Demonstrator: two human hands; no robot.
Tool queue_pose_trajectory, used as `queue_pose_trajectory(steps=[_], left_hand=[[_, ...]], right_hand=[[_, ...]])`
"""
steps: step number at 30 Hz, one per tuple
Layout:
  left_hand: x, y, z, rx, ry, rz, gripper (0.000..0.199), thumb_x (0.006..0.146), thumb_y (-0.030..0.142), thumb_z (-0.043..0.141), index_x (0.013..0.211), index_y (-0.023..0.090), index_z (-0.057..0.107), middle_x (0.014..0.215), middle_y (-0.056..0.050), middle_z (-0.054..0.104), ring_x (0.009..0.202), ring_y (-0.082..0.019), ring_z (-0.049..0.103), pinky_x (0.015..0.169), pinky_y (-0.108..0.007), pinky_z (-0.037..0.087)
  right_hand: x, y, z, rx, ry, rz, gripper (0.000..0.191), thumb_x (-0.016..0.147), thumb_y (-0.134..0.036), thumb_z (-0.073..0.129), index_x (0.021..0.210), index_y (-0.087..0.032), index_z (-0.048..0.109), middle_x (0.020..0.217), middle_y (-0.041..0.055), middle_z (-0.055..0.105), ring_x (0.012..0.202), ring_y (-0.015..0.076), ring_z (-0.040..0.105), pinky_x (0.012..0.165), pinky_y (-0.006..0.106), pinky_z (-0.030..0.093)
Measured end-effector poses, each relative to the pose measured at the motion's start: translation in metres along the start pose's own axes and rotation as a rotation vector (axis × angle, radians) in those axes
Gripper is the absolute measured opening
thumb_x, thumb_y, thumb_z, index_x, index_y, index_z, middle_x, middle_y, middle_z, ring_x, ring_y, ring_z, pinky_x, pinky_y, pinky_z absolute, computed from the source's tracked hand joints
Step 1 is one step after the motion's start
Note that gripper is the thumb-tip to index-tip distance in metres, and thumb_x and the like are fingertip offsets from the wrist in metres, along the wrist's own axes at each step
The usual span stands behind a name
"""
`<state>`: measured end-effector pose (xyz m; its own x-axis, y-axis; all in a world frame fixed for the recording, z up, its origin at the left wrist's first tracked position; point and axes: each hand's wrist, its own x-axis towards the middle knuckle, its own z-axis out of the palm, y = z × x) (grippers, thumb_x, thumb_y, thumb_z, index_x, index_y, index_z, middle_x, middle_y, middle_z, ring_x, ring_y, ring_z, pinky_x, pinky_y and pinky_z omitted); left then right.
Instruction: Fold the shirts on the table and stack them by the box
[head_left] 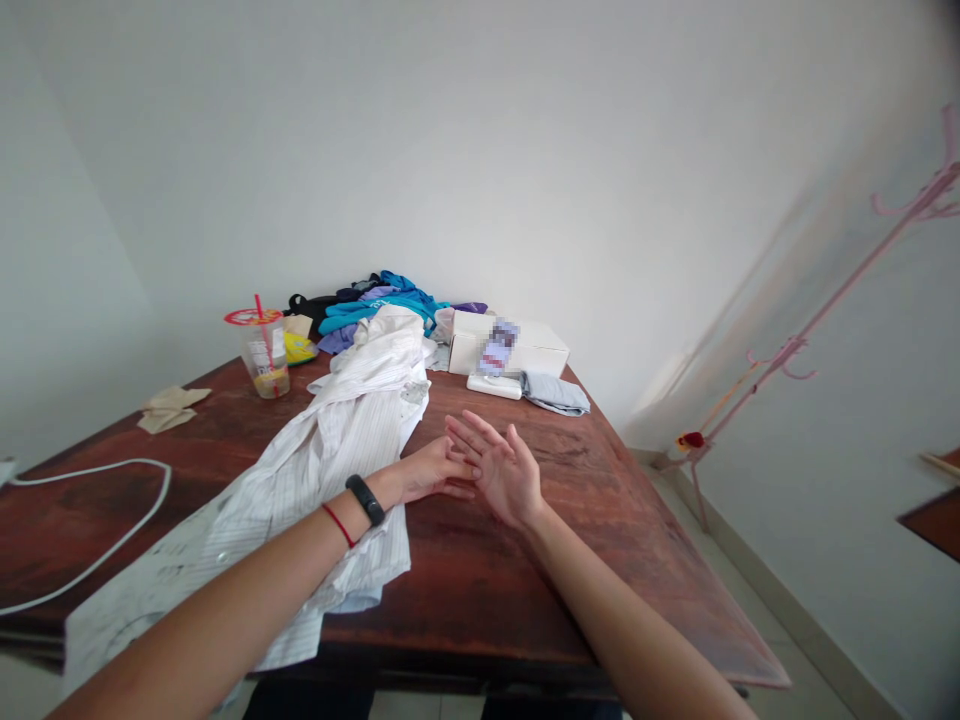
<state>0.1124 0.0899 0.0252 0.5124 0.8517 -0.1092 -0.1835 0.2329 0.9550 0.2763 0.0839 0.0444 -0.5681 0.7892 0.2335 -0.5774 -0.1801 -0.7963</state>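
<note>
- A pale wall [525, 170] rises beyond the hands; below them spreads a reddish-brown wooden table [637, 560], which bears everything within reach.
- The left hand [435, 470] and right hand [506, 478] meet over the table, the left fingers overlapping the right ones. The right palm faces up, released, fingers extended and nothing in it. The left holds no visible object; its fingertips are partly hidden, so I cannot tell whether they grip the right hand or only touch it.
- Just left of the left hand lies 1 white striped button shirt [360, 430], loosely bunched lengthwise, probably set there to stay close at hand. The left forearm crosses above its near part; contact there is unclear.
- Past the shirt, farther from the hands, is a heap of clothes [409, 303], blue, purple and black, apparently pushed against the wall to leave working room.
- Beyond the right hand are a white box [546, 345] and, nearer, a folded grey cloth [555, 393], its flat shape likely meant to save space.
- Farther left of the left hand, a plastic cup [268, 362] with 1 red straw stands upright, perhaps kept aside against spills.
</note>
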Motion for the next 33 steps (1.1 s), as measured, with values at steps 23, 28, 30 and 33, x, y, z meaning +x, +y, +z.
queue_pose_trajectory(steps=[23,28,30,33], left_hand=[[0.0,-0.009,0.009,0.035,0.026,0.009,0.04,0.077,0.022,0.08,0.115,0.025,0.069,0.116,-0.006,0.07,0.11,-0.029,0.068,0.083,-0.041,0.058],[0.0,-0.013,0.008,0.058,0.038,0.009,0.041,0.08,0.024,0.079,0.119,0.025,0.067,0.113,-0.006,0.07,0.106,-0.028,0.069,0.08,-0.041,0.059],[0.001,-0.014,0.007,0.057,0.039,0.005,0.036,0.082,0.025,0.078,0.116,0.026,0.068,0.11,-0.005,0.07,0.104,-0.027,0.07,0.079,-0.039,0.059],[0.003,-0.016,0.006,0.038,0.013,0.014,0.037,0.082,0.027,0.079,0.117,0.025,0.067,0.112,-0.005,0.07,0.099,-0.024,0.071,0.077,-0.038,0.061]], right_hand=[[-0.004,-0.006,0.005,-0.007,-0.093,0.084,0.078,0.089,-0.082,0.028,0.13,-0.025,0.063,0.144,0.0119,0.06,0.141,0.0295,0.047,0.116,0.052,0.033],[-0.003,-0.007,0.004,-0.034,-0.056,0.095,0.08,0.087,-0.085,0.029,0.127,-0.025,0.063,0.142,0.0127,0.061,0.139,0.031,0.049,0.113,0.054,0.037],[-0.003,-0.007,0.004,-0.039,-0.048,0.1,0.08,0.086,-0.085,0.031,0.126,-0.025,0.064,0.141,0.0129,0.062,0.138,0.0317,0.05,0.112,0.055,0.038],[-0.002,-0.005,0.003,-0.045,-0.048,0.095,0.077,0.087,-0.083,0.032,0.125,-0.025,0.064,0.14,0.0125,0.063,0.137,0.0319,0.051,0.111,0.054,0.039]])
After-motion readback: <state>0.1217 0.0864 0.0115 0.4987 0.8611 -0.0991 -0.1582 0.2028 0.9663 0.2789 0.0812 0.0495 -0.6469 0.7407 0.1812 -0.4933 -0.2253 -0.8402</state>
